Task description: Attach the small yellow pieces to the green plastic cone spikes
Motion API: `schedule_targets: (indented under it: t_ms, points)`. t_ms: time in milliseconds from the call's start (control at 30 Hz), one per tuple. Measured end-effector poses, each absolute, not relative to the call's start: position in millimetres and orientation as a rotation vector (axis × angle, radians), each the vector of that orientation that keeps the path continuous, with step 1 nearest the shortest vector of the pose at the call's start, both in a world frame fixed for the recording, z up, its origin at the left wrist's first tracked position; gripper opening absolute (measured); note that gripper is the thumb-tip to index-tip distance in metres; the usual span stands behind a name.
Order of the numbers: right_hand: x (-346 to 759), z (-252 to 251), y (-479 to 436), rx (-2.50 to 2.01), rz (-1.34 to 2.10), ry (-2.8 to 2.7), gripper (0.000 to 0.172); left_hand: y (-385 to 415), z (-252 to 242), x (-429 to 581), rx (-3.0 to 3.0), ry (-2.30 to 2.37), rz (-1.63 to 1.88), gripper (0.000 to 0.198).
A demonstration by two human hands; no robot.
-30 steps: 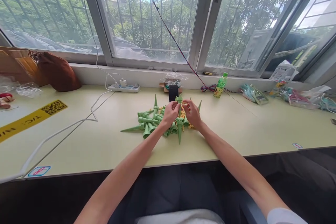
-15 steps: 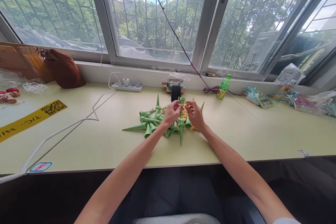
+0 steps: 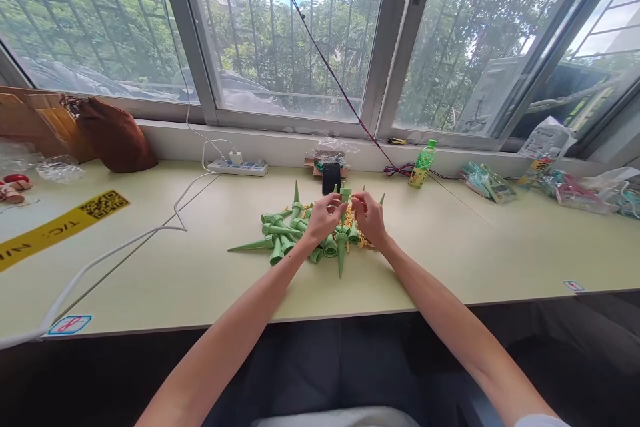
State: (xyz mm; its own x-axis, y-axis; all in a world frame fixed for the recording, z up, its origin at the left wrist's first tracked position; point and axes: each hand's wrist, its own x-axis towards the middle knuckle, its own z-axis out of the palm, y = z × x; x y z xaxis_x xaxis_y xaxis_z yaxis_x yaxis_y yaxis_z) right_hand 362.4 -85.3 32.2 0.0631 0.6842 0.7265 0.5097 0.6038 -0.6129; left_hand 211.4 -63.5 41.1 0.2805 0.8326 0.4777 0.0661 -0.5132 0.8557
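A heap of green cone-shaped plastic spikes (image 3: 280, 235) lies on the pale table (image 3: 200, 273), mixed with small yellow pieces (image 3: 353, 219). Above the heap, my left hand (image 3: 324, 215) and my right hand (image 3: 370, 215) meet, fingers pinched together. Between them stands one green spike part (image 3: 345, 195), held upright by both hands. What the right fingertips grip on it is too small to make out.
A black phone (image 3: 331, 177) leans behind the heap. A white power strip (image 3: 237, 165) with a white cable (image 3: 115, 247) lies to the left, a brown pouch (image 3: 113, 137) far left, a green bottle (image 3: 421, 164) and plastic packets (image 3: 487, 180) to the right.
The view has shifted slightly. Both hands stay pinched on the same green part above the heap, with only small finger movements.
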Motion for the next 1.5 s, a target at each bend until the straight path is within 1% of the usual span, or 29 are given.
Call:
schedule_targets:
  t_ms: [233,567,1033,1200,1333,1500]
  points:
    - [361,35,-88,-1.07,0.219,-1.523,0.036,-69,44,212,1.877,0.827,1.298,0.04]
    - [361,37,-88,-1.137,0.212,-1.447,0.042,-72,47,213,2.024,0.83,1.319,0.037]
    - [364,31,-82,-1.133,0.275,-1.415,0.043,-70,44,212,2.15,0.806,1.411,0.03]
    - [364,32,-81,-1.122,0.274,-1.403,0.044,-71,43,212,2.224,0.838,1.391,0.028]
    - [362,33,-82,-1.112,0.252,-1.373,0.045,-73,46,213,2.232,0.876,1.387,0.035]
    - [361,35,-84,-1.12,0.23,-1.326,0.047,-75,51,213,2.068,1.045,1.44,0.059]
